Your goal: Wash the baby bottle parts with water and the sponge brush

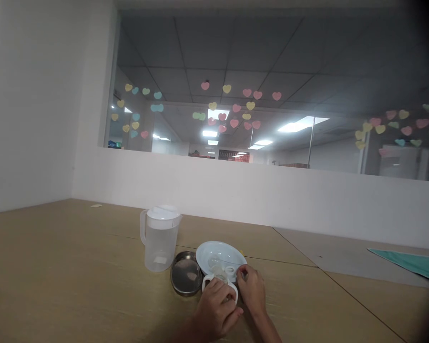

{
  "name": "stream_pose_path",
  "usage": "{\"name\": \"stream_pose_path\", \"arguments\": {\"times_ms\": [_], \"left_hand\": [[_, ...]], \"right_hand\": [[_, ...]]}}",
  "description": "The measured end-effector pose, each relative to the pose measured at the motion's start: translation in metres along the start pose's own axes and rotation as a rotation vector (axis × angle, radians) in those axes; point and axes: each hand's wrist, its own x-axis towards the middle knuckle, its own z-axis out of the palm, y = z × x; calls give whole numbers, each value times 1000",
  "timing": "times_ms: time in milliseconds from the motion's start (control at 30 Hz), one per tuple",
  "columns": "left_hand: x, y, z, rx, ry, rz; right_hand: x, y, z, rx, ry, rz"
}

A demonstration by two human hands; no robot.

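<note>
My left hand (217,307) is closed around a small white cup (206,283) with looped sides, at the bottom centre. The hand covers most of the cup. A translucent piece (219,273) shows at its top. My right hand (252,288) is beside it, thumb and fingers pinched together at the near right rim of a white oval dish (214,248). What those fingers hold is too small to make out. A small white ring-shaped part (230,270) lies next to the fingertips. Something clear and shiny rests in the dish.
Left of the dish sits a round metal tin (186,276). Behind it stands a translucent lidded pitcher (160,245). A green cloth or mat (411,262) lies at the right on the wooden table (75,276). A white wall (200,183) with a window rises behind.
</note>
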Motion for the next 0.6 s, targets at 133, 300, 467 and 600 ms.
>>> {"name": "stream_pose_path", "arguments": {"times_ms": [133,300,467,600], "left_hand": [[5,5,-8,-39,-32,-44],[5,4,-3,-47,60,-43],[-4,-1,9,5,87,-13],[-8,-3,13,-12,88,21]], "right_hand": [[0,1,1,5,15,-8],[-1,1,2,24,3,-6],[-1,-1,-1,14,-19,0],[-1,-2,-1,-12,-16,-1]]}}
